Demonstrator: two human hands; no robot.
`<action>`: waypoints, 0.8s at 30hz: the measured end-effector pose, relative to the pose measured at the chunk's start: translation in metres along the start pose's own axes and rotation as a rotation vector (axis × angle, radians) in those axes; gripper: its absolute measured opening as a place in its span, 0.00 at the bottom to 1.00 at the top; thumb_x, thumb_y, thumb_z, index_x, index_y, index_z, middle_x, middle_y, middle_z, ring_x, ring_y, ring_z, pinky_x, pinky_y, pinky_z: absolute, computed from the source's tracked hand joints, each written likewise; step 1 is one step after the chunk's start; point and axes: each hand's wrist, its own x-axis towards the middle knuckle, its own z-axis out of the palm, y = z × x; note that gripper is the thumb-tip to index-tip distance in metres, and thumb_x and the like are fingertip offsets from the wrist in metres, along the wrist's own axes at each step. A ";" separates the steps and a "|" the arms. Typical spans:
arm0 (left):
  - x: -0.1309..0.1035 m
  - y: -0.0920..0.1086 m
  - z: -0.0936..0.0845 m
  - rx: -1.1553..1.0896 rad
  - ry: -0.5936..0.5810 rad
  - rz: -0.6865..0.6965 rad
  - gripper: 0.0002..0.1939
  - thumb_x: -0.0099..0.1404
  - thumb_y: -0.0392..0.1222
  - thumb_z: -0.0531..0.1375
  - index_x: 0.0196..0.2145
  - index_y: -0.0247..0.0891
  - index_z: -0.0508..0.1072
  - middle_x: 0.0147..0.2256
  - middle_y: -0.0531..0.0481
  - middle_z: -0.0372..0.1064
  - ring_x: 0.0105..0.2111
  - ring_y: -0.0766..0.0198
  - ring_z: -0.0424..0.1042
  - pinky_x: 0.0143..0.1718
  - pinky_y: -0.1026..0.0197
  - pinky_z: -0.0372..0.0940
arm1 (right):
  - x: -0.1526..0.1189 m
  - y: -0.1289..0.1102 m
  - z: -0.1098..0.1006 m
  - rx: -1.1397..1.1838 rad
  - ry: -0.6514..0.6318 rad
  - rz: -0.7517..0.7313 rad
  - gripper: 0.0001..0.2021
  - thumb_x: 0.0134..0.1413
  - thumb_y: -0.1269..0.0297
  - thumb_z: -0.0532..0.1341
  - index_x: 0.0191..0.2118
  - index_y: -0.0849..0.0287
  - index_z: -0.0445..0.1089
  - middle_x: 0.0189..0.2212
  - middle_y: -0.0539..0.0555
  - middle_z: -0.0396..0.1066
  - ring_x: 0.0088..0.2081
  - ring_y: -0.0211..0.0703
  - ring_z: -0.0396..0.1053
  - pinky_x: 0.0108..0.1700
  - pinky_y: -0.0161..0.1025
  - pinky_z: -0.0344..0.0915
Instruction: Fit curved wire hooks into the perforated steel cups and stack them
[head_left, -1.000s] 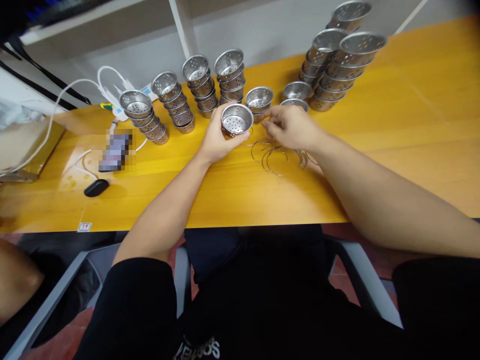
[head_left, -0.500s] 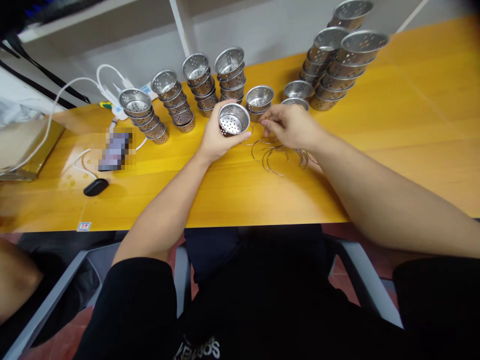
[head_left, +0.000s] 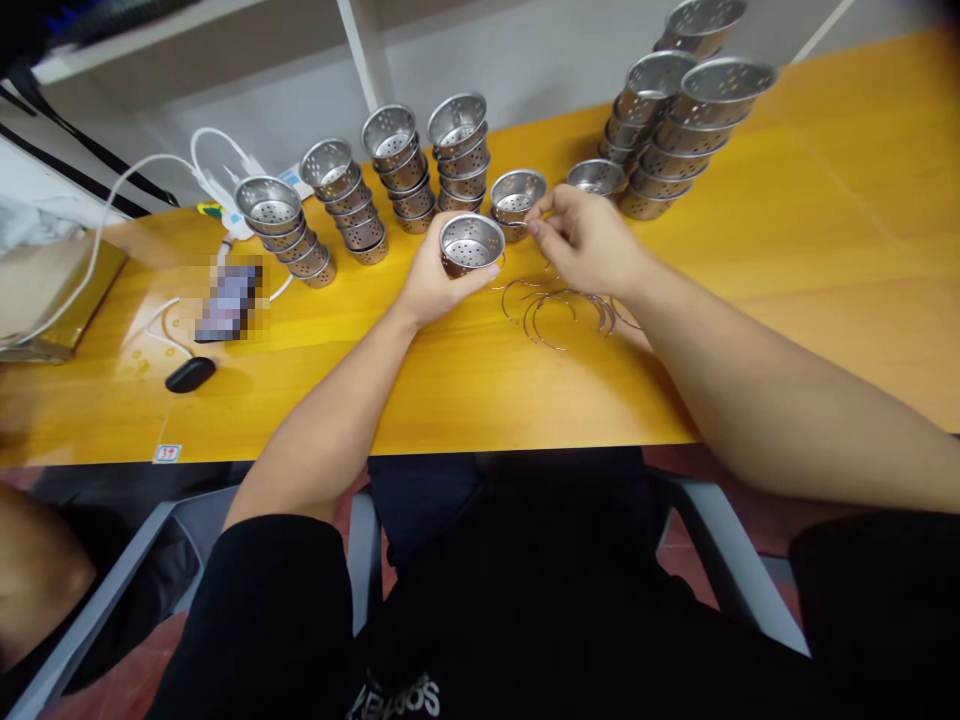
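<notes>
Perforated silver metal cup (head_left: 472, 250), one, above the yellow wooden table (head_left: 465, 390), clasped in the left hand (head_left: 430, 282), thumb and fingers curled round it. Right hand (head_left: 594, 245): fingertips drawn nearly together beside it; grip contents indeterminable. Thin curved metal wires (head_left: 602, 314): several, loose. Matching cup stacks (head_left: 461, 165): both sides. Progress: apparently partway, finished share unclear.

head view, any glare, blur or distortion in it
In the head view, pale glare on the table's left part; pixel blocks over the phone; outer cup stacks splay, likely lens distortion; shirt lettering smeared; top-right corner dark
</notes>
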 end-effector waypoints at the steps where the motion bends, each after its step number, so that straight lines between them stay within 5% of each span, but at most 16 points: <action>1: -0.001 0.001 0.002 -0.006 -0.010 -0.003 0.60 0.68 0.91 0.77 0.77 0.49 0.67 0.71 0.38 0.80 0.71 0.41 0.87 0.81 0.33 0.79 | -0.001 -0.004 0.002 0.043 0.016 -0.007 0.38 0.74 0.10 0.72 0.50 0.44 0.76 0.22 0.45 0.57 0.29 0.49 0.51 0.36 0.52 0.59; 8: -0.004 0.016 0.014 -0.033 -0.095 -0.027 0.60 0.69 0.89 0.77 0.78 0.49 0.65 0.70 0.38 0.78 0.71 0.40 0.86 0.80 0.30 0.79 | -0.004 -0.026 0.018 0.128 0.029 -0.021 0.31 0.73 0.23 0.82 0.46 0.44 0.76 0.24 0.46 0.58 0.28 0.49 0.55 0.33 0.50 0.60; 14: -0.003 0.035 0.019 -0.052 -0.102 -0.093 0.65 0.58 0.93 0.81 0.73 0.48 0.68 0.65 0.40 0.80 0.63 0.43 0.88 0.71 0.34 0.84 | -0.004 -0.020 0.026 0.023 0.048 -0.044 0.23 0.81 0.37 0.81 0.46 0.46 0.77 0.23 0.45 0.61 0.27 0.47 0.59 0.33 0.48 0.64; 24: -0.001 0.059 0.016 0.055 -0.047 -0.139 0.58 0.61 0.91 0.81 0.69 0.47 0.74 0.60 0.42 0.83 0.56 0.46 0.89 0.65 0.37 0.86 | -0.002 -0.017 0.036 0.081 0.074 -0.001 0.17 0.76 0.49 0.84 0.50 0.46 0.78 0.25 0.45 0.64 0.26 0.47 0.60 0.30 0.47 0.65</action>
